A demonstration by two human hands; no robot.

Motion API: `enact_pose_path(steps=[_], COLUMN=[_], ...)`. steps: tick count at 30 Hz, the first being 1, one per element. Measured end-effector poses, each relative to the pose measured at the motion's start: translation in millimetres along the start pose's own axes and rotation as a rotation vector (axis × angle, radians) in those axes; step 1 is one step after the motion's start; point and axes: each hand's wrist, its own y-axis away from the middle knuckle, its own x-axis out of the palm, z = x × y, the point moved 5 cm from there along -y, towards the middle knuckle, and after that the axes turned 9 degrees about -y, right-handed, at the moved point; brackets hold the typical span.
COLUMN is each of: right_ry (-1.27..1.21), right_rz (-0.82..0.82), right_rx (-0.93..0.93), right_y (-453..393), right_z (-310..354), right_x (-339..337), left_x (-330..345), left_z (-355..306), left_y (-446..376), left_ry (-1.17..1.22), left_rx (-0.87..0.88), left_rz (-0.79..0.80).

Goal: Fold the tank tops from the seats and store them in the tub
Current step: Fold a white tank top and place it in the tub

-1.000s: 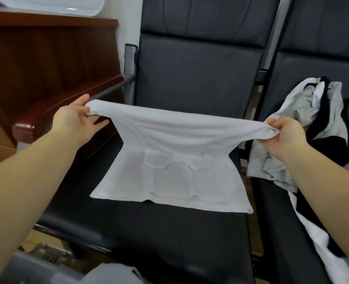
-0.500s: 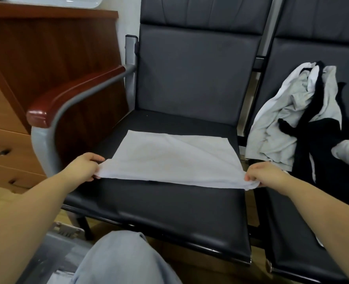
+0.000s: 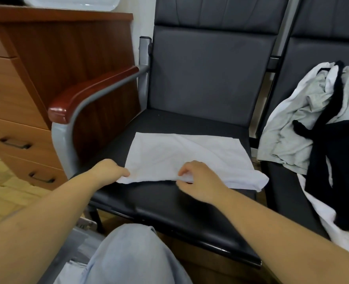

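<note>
A white tank top lies folded in half on the black seat in front of me. My left hand pinches its near left corner. My right hand pinches the near edge around its middle; the near right corner lies loose on the seat. A heap of white, grey and black tank tops is piled on the seat to the right. A grey tub shows partly at the bottom left, behind my knee.
A red-brown armrest on a grey frame borders the seat's left side. A wooden drawer cabinet stands farther left, with a white tray on top. My knee in light jeans is low in the middle.
The lifted top half of the tank top was brought down toward me, folding it in half. Then my right hand moved from the near right corner to the middle of the near edge.
</note>
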Motion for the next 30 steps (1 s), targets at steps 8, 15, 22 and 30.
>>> enact_pose_path(steps=[8, 15, 22, 30], right_ry=[-0.105, -0.165, -0.39, -0.592], right_rz=[0.073, 0.035, 0.075, 0.111], right_rx=[-0.137, -0.108, -0.036, -0.083], right_y=[-11.6, -9.1, 5.7, 25.3], right_z=[96.4, 99.6, 101.5, 118.2], right_x=[60.1, 64.6, 55.3, 59.1], left_x=[8.3, 6.6, 16.4, 3.6], left_z=[5.6, 16.8, 35.9, 38.3], left_y=[48.0, 68.5, 58.1, 49.3], left_ry=[0.8, 0.761, 0.706, 1.192], left_rx=[-0.162, -0.111, -0.252, -0.316], left_rz=[0.516, 0.616, 0.576, 0.136])
